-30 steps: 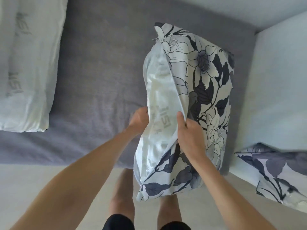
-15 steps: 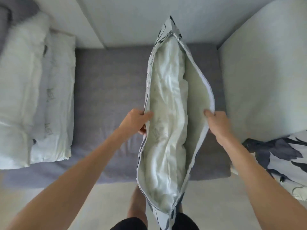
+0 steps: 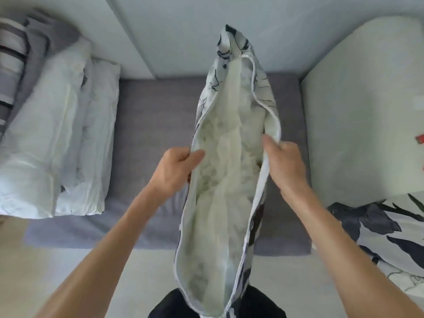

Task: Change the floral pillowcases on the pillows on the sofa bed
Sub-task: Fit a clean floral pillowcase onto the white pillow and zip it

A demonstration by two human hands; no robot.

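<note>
I hold a floral pillowcase upright in front of me, its long opening facing me and spread apart. Inside it sits a white pillow, crumpled and sunk below the rim. My left hand pinches the left edge of the opening. My right hand grips the right edge with its white piping. The case hangs over the grey sofa bed and reaches down to my legs.
A bare white pillow and a white folded duvet lie on the sofa bed's left. A second floral pillowcase lies at the right, below the pale armrest. Striped grey bedding is at far left.
The pillowcase has been turned so its opening faces me, and my hands have pulled the edges apart. The pillow has sunk deeper inside. My view has lifted toward the sofa back.
</note>
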